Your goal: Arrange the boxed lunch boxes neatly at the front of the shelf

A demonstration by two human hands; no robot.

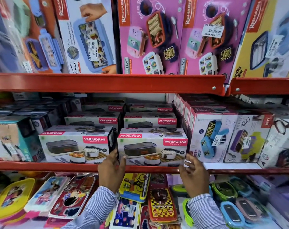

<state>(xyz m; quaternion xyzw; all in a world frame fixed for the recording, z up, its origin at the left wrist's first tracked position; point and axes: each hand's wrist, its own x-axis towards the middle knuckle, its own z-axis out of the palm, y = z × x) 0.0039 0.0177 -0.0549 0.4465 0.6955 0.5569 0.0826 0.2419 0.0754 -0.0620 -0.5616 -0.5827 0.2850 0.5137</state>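
Shelf lip [57, 166] under the fingers: left hand [111, 168] grips the Varmora box [152, 146], right hand [194, 174] curls loosely beside it, contact unclear, likely squaring it.

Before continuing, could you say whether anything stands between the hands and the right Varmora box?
Nothing visible: the left hand grips the Varmora box at its left edge; the right hand is by its right corner.

A Varmora carton [152, 147] sits between the hands at the red shelf lip [57, 165]. The left hand [111, 169] grips its lower left corner, thumb on the front face. The right hand [195, 176], fingers loosely bent, is at its lower right corner. A twin carton [76, 144] stands just beyond the left hand.
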